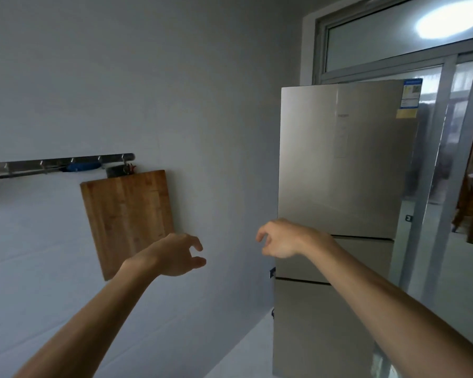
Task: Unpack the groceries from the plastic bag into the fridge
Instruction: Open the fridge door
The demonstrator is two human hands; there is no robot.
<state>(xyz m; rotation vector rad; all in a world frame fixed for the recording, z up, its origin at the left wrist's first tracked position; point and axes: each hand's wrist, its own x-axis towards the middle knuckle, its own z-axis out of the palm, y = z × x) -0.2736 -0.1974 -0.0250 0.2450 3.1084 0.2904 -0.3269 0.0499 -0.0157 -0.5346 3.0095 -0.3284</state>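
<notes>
Beige fridge closed; fingers loosely curled, seemingly empty

Champagne-gold fridge, blue-and-yellow sticker, striped honey-brown wooden board, pale grey wall.

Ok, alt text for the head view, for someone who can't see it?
Left hand and right hand, empty with fingers loosely curled, reach toward a closed fridge at right. A wooden cutting board hangs on the wall under a hook rail.
</notes>
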